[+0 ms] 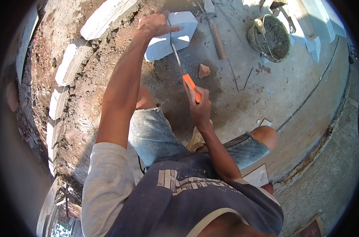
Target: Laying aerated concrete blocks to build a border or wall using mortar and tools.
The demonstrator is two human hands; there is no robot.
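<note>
Toward the far side, a white, many-sided slab (186, 29) lies on the ground, with a dark straight line running across it. My left hand (155, 25) rests on the slab's left part, thumb stretched out across the line and the other fingers spread near the far edge. My right hand (201, 106) is wrapped around the orange handle of a saw (191, 85). Its narrow blade points away from me and meets the slab's near edge at the line. Bent fingers partly cover the handle.
Right of the slab lie a wooden-handled hammer (217, 38), a bent metal rod (238, 87) and a reddish stone chunk (204, 70). A bucket of grey mortar (275, 39) with a trowel handle (259, 25) stands farther right. White edging blocks (71, 63) line rough soil at left.
</note>
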